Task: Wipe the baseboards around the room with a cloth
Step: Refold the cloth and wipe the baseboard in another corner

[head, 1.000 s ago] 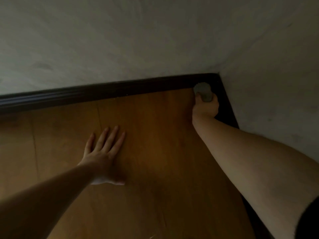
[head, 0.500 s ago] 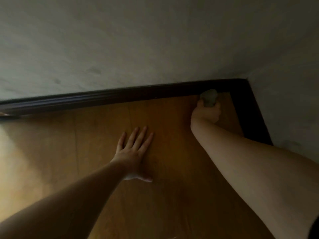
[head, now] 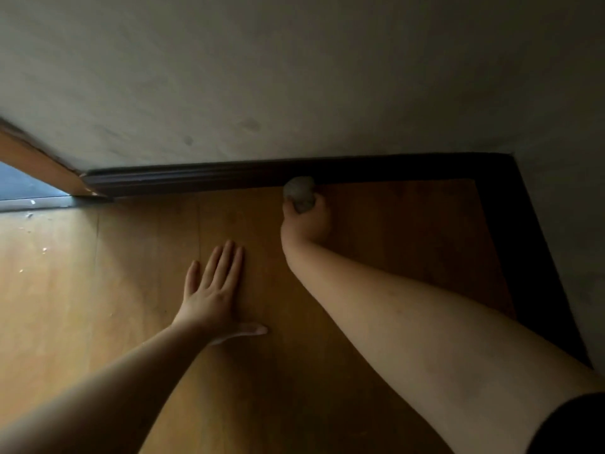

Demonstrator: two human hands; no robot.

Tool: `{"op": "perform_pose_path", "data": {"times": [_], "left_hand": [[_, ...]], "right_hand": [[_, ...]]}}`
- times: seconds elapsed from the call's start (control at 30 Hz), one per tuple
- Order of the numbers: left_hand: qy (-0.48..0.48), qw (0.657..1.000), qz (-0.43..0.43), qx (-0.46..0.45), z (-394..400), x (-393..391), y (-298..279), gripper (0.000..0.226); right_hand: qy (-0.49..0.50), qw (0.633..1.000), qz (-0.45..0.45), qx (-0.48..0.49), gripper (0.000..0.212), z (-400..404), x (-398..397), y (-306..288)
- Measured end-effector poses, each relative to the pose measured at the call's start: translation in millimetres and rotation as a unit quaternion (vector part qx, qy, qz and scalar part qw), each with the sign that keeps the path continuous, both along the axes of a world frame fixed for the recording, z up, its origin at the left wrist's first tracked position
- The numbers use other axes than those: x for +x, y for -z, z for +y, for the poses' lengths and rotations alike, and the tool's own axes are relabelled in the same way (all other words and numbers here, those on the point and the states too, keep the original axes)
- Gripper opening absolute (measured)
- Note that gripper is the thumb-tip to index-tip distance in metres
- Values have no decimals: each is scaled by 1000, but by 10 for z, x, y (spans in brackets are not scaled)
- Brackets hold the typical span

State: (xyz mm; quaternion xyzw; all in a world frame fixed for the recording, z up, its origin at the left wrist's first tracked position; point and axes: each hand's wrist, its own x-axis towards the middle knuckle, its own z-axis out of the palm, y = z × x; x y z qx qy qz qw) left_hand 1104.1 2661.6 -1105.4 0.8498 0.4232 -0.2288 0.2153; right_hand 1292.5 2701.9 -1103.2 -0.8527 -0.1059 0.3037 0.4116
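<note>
right hand (head: 306,221) gripped the balled grey cloth (head: 299,194), pressed against the dark baseboard (head: 196,178) left of the corner; left hand (head: 214,290) lay spread flat on the floor (head: 98,290). mid-wipe, i reckoned, and next called for sliding left toward the doorway.
</note>
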Motion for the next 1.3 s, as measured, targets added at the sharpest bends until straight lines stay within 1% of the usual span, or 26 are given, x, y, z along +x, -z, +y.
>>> {"op": "perform_pose_path", "data": {"times": [0.1,0.2,0.3,0.37,0.4,0.47,0.57,0.63,0.67,0.73,0.8,0.9,0.97,1.07,1.1,1.2,1.3], "left_hand": [[0,999,13,-31,29,-142,5,146],[11,999,11,-52,55,-111,-26,150],[15,998,21,-64,74,-116,-56,153],[12,998,19,-62,78,-120,-55,153],[9,998,17,-62,75,-114,-50,152],[9,998,14,-59,69,-111,-21,151],[-4,999,-3,-45,84,-140,43,153],[-6,999,-4,-44,82,-155,62,155],[-3,999,-3,-42,79,-163,75,156],[1,999,-3,-42,76,-166,100,157],[0,999,-8,-44,77,-168,105,158],[0,999,-10,-45,75,-172,107,159],[-2,999,-5,-50,76,-179,113,158],[2,998,-7,-59,78,-185,138,157],[1,998,-8,-58,77,-188,143,157],[-2,997,-8,-72,82,-190,134,157],[-3,998,-4,-70,82,-202,149,158]], "right_hand": [[-52,998,-30,2,49,-39,22,38],[-143,988,-57,15,43,-162,237,19],[-271,958,-90,17,46,-276,555,-99],[-312,941,-130,25,46,-378,804,-169],[-303,941,-150,24,45,-452,948,-187],[-234,956,-179,8,46,-616,1278,-201],[-88,983,-162,-4,48,-834,1754,-214],[-36,985,-166,-4,46,-934,2032,-257],[-22,984,-174,-6,45,-967,2161,-291],[-13,982,-188,-23,52,-1011,2393,-392],[-36,978,-200,-46,59,-1021,2582,-485],[-68,971,-222,-61,55,-1061,2732,-515],[-31,971,-232,-50,52,-1083,2808,-484],[62,970,-231,-45,55,-1107,2901,-518],[76,968,-235,-48,57,-1107,2932,-534],[79,966,-238,-69,59,-1046,2934,-547],[104,971,-212,-36,54,-927,2824,-513]]}}
